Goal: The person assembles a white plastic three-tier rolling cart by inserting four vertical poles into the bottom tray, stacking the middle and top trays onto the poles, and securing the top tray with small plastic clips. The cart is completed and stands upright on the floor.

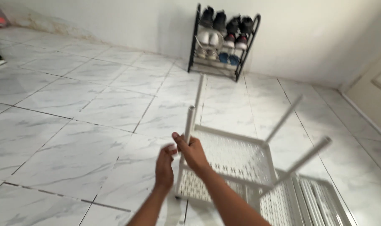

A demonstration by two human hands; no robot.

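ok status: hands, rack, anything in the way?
Right hand gripping a white pole of the white rack. Left hand open beside it, blurred. Rack on tiled floor. Shoe rack far off by the wall.

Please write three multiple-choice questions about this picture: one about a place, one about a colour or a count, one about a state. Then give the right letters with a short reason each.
1. Where does the shoe rack stand?
A. against the far wall
B. in the middle of the floor
C. on the white shelf

2. What colour is the perforated shelf unit?
A. black
B. white
C. red

3. What does the right hand do?
A. lies flat on the floor
B. grips a white pole
C. holds a shoe

Answers:
1 A: the rack touches the wall at the back.
2 B: its panels and poles are white.
3 B: its fingers close round the near pole, the left hand open beside it.
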